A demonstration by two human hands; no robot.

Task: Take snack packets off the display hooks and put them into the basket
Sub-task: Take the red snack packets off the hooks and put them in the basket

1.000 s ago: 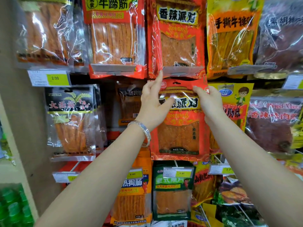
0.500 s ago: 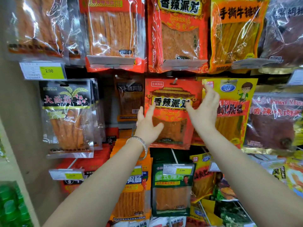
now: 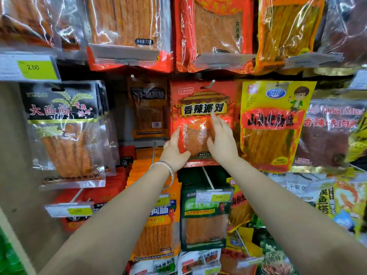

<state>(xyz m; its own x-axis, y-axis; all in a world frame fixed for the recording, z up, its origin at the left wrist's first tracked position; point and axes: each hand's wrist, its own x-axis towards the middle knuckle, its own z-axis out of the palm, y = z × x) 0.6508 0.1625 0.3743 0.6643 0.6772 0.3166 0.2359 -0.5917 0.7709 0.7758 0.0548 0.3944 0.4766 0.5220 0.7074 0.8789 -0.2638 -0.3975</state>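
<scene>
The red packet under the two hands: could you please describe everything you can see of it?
The red packet is a flat, glossy plastic pouch with a yellow banner of black characters under a printed roof, and a clear window showing an orange sheet. It hangs upright from a metal hook through its top, beside a yellow packet. The left hand touches its lower left edge; the right hand lies flat on the window.

Red snack packet [image 3: 202,108] with yellow label and black characters; beside it a yellow packet [image 3: 276,124] with a red band; a black packet [image 3: 61,104] with red lettering.
</scene>
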